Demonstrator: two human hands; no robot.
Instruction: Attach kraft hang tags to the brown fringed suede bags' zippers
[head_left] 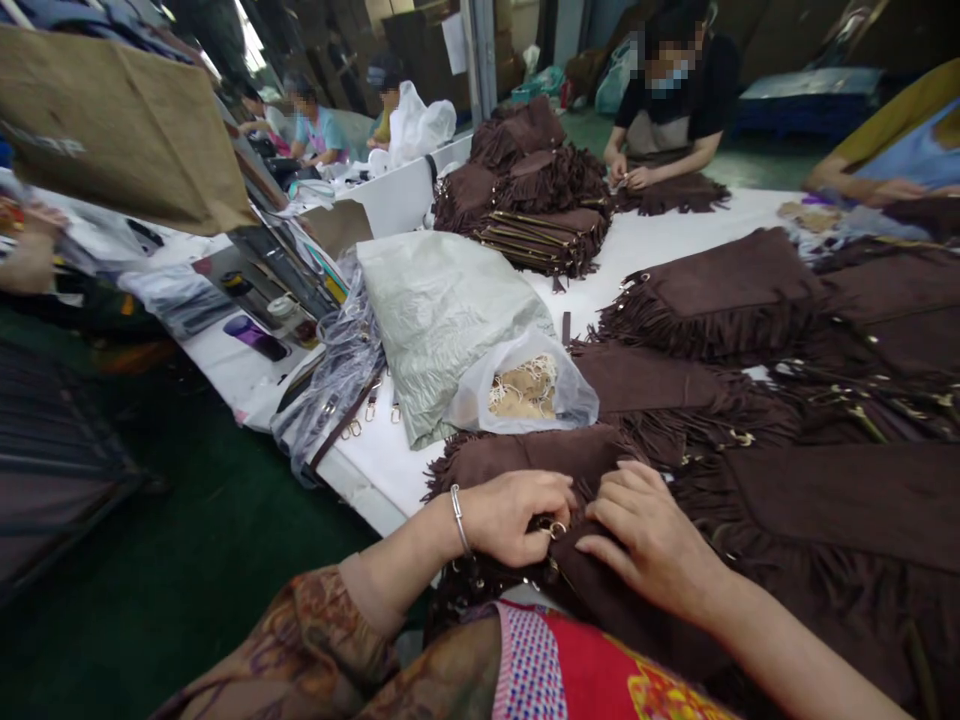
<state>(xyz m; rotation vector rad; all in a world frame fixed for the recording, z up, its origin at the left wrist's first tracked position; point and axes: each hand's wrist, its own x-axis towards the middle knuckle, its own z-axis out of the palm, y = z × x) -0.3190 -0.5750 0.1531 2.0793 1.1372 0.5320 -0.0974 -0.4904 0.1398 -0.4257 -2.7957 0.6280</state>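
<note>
- While the left hand (514, 515) pinches the gold clasp (556, 530), the right hand (646, 530) lies on the brown bag (600, 592), its grip unclear;
- the clasp sits between both, nearer the left; the bag stretches rightward from it.

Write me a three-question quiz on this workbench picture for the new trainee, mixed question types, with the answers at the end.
1. Multiple choice: which of these is closest to the left hand?
A) a purple bottle
B) a gold-coloured ring
C) a grey-green plastic sheet

2. True or false: a silver-coloured bracelet circles the left wrist.

3. Fill in the blank: the brown pieces piled on the white table have hanging strips along their edges, known as ____.

Key: 1. B; 2. True; 3. fringe.
</note>
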